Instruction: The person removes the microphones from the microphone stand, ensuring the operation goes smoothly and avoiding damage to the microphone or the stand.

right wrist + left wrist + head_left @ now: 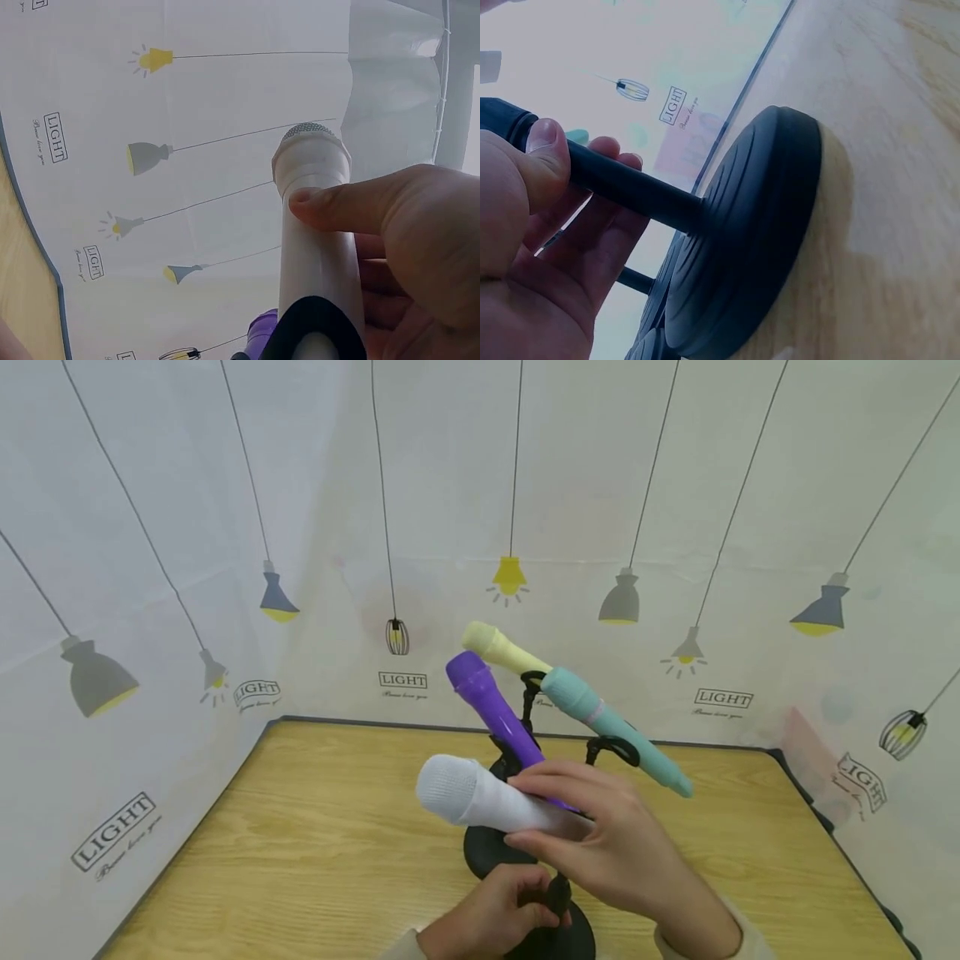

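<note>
My right hand (622,839) grips a white microphone (491,797), thumb on one side and fingers on the other. Its mesh head points left in the head view. A black clip (319,309) stands across the lower part of the microphone in the right wrist view; whether it fully seats there I cannot tell. Below, my left hand (495,914) holds the black microphone stand (649,191) by its upright pole, thumb against the near side. The stand's round base (757,217) rests on the table.
Behind the white microphone, a purple microphone (491,702), a pale yellow microphone (510,652) and a teal microphone (615,727) sit tilted on black stands. A wooden table (322,827) spreads around them, with lamp-printed sheets (450,460) along its back and sides.
</note>
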Available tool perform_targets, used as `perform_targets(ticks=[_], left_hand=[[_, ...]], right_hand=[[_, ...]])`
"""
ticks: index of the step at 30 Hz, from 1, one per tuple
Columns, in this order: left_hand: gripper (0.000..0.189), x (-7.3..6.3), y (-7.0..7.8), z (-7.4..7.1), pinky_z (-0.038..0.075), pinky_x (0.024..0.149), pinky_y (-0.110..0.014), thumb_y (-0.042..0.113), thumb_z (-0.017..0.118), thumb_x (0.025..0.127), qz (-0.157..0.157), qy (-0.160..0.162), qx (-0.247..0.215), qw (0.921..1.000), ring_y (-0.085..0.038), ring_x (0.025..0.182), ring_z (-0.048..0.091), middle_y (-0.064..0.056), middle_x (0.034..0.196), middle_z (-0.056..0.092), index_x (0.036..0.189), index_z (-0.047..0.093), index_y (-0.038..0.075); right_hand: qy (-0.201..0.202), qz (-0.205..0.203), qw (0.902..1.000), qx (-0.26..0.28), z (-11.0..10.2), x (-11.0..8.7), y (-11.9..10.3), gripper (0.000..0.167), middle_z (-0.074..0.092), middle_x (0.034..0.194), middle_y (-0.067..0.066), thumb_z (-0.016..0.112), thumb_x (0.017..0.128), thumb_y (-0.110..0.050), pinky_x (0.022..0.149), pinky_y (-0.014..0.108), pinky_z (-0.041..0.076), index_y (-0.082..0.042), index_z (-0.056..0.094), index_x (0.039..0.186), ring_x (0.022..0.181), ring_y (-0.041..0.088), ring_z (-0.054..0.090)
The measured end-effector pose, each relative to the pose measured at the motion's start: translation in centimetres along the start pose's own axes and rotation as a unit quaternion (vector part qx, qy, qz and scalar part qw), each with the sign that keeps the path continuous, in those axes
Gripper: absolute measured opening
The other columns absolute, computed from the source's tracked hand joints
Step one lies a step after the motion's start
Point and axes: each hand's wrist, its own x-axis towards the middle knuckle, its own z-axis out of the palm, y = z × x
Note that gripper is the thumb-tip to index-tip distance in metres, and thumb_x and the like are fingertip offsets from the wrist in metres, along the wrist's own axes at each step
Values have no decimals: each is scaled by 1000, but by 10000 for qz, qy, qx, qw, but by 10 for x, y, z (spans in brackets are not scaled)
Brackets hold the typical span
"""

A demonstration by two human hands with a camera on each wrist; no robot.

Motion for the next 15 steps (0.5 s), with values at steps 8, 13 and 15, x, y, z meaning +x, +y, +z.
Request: perform_targets(ticks=[8, 13, 15], left_hand=[[12, 0, 0, 0, 54, 97, -17, -2, 68, 101, -61, -1, 14, 10000, 2, 105, 69, -21, 108, 79, 112, 74, 2], [11, 1, 0, -1, 52, 99, -18, 1, 69, 102, -104, 4, 81, 9999, 2, 107, 68, -17, 108, 80, 112, 74, 3], [11, 1, 0, -1, 52, 100, -18, 1, 69, 103, -100, -4, 102, 9999, 2, 107, 68, -17, 107, 80, 112, 74, 3]], right_hand=[[-214, 157, 9996, -125, 2, 12, -5, 43, 80, 115, 3, 96, 79, -7, 82, 31, 64, -12, 80, 118, 101, 16, 75], [-361, 256, 9989, -142, 3, 18, -7, 39, 80, 113, 0, 95, 82, -10, 83, 31, 63, -13, 80, 117, 101, 14, 75], [-381, 268, 9988, -128, 3, 20, -8, 38, 80, 113, -1, 95, 82, -10, 83, 31, 63, -13, 80, 117, 100, 13, 75]])
